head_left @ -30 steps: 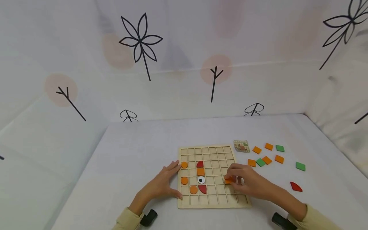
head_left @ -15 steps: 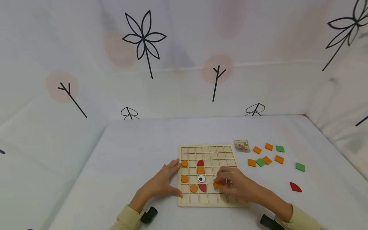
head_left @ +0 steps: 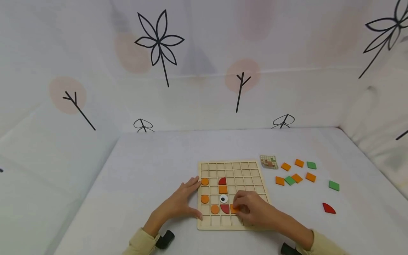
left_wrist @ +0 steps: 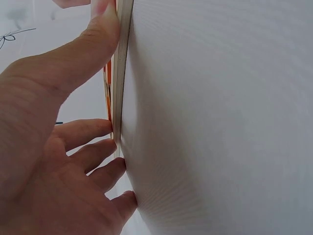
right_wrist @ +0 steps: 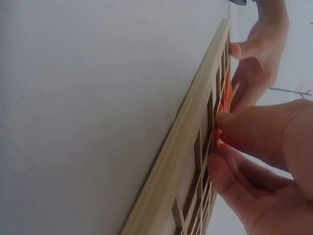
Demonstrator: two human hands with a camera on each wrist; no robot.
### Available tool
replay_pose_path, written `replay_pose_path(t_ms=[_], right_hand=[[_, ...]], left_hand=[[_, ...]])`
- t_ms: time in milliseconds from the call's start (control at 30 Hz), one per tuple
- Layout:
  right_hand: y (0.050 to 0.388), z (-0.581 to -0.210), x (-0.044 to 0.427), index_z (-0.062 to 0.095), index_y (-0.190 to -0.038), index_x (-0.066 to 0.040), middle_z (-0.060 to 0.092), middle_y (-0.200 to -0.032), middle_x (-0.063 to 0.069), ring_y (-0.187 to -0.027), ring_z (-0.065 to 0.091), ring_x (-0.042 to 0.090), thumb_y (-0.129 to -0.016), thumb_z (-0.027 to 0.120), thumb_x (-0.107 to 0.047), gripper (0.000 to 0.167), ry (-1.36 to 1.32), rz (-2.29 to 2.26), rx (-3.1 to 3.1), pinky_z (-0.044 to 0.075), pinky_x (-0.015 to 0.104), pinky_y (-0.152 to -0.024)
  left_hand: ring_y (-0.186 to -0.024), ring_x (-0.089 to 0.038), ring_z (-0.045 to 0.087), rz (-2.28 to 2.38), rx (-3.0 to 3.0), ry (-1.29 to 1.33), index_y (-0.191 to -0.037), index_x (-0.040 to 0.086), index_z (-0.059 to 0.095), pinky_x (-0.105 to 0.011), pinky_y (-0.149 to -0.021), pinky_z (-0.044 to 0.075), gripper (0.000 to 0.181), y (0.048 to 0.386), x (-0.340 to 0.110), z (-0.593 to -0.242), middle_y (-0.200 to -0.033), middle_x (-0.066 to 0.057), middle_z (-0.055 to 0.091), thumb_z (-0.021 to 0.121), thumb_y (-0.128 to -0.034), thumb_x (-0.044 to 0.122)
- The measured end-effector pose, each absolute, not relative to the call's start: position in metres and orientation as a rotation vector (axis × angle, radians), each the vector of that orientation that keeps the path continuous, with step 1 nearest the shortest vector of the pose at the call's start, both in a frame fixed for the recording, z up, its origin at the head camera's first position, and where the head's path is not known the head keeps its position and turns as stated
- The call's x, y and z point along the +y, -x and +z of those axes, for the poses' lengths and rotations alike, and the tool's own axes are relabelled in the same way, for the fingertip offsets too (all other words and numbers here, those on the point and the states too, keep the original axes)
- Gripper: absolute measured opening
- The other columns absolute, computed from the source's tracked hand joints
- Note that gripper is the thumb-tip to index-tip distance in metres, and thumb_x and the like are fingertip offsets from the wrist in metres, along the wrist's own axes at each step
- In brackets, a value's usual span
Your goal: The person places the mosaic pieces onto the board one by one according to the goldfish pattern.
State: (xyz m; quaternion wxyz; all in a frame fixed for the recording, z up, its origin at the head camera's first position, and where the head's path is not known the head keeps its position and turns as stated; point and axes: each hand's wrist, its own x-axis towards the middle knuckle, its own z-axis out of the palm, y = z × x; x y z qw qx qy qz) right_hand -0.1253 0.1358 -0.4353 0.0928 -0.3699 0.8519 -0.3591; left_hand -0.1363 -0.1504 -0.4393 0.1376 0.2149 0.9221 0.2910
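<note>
Clock centred on the board, 12 pointing away from the person. Nearest: two sleeves point(head_left: 140, 242), with a black unit at each wrist, left point(head_left: 165, 239) and right point(head_left: 288, 249).

Right hand point(head_left: 255, 209), inside the board's near half: thumb and fingers pinch the orange tile point(head_left: 234, 209). Tile lies at the cell directly at 3 o'clock of the lower red quarter point(head_left: 225, 209); whether fully seated, cannot tell. Left hand point(head_left: 178, 204), at the board's 9 o'clock edge: fingers spread, grasping nothing; thumb and fingertips touch the rim.

Board point(head_left: 229, 228), gridded, flat on the white table point(head_left: 153, 163). Near row also holds an orange disc point(head_left: 215, 209), at 9 o'clock of that quarter. Next row away: a second disc point(head_left: 205, 199) and the eye point(head_left: 224, 199); then an orange square point(head_left: 223, 190); then a third disc point(head_left: 205, 181) and the upper red quarter point(head_left: 222, 181).

Off board, 3 o'clock: loose red quarter point(head_left: 329, 208), then a green piece point(head_left: 334, 185). At 2 o'clock: five loose orange squares point(head_left: 310, 177), two more greens point(head_left: 311, 165). Card point(head_left: 269, 162) just beside the board's far right corner. Farthest, 12 o'clock: backdrop point(head_left: 197, 102) with plant drawings.
</note>
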Motion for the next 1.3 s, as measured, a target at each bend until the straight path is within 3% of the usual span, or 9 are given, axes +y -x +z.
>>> replay_pose_path(t_ms=[100, 233, 400, 700, 1300], right_hand=[[0.125, -0.435, 0.135, 0.072, -0.083, -0.009, 0.060, -0.093, -0.005, -0.079, 0.053, 0.006, -0.083, 0.072, -0.009, 0.001, 1.105, -1.055, 2.545, 0.050, 0.018, -0.062], [0.123, -0.434, 0.135, 0.072, -0.087, -0.008, 0.059, -0.094, -0.006, -0.078, 0.052, 0.005, -0.082, 0.072, -0.010, 0.005, 1.085, -1.032, 2.549, 0.049, 0.017, -0.061], [0.123, -0.428, 0.139, 0.072, -0.095, -0.014, 0.058, -0.095, -0.010, -0.076, 0.050, 0.006, -0.083, 0.072, -0.011, 0.013, 1.047, -0.979, 2.581, 0.048, 0.017, -0.061], [0.127, -0.413, 0.163, 0.070, -0.097, -0.017, 0.055, -0.101, -0.012, -0.086, 0.056, 0.009, -0.081, 0.074, -0.015, 0.017, 1.013, -0.869, 2.717, 0.055, 0.027, -0.075], [0.141, -0.405, 0.222, 0.067, -0.108, -0.012, 0.055, -0.107, -0.003, -0.082, 0.055, 0.011, -0.076, 0.078, -0.014, 0.034, 0.897, -0.827, 2.879, 0.048, 0.021, -0.056]], left_hand=[[-0.143, -0.025, 0.016, 0.845, 2.668, -0.607, -0.146, 0.006, 0.036, -0.049, -0.115, 0.014, 0.109, 0.137, -0.149, -0.440, -0.155, -0.006, 0.022, 0.085, -0.0583, 0.047], [-0.143, -0.026, 0.017, 0.852, 2.662, -0.600, -0.146, 0.006, 0.036, -0.051, -0.114, 0.014, 0.108, 0.136, -0.149, -0.440, -0.155, -0.007, 0.023, 0.086, -0.0587, 0.046], [-0.143, -0.024, 0.016, 0.837, 2.670, -0.587, -0.146, 0.008, 0.036, -0.049, -0.115, 0.014, 0.108, 0.136, -0.149, -0.440, -0.155, -0.005, 0.023, 0.085, -0.0585, 0.048], [-0.143, -0.025, 0.017, 0.833, 2.674, -0.592, -0.146, 0.008, 0.036, -0.051, -0.114, 0.014, 0.109, 0.137, -0.149, -0.439, -0.155, -0.006, 0.023, 0.086, -0.0575, 0.047], [-0.143, -0.025, 0.017, 0.820, 2.677, -0.601, -0.146, 0.008, 0.037, -0.052, -0.114, 0.015, 0.108, 0.136, -0.148, -0.437, -0.155, -0.006, 0.023, 0.085, -0.0576, 0.047]])
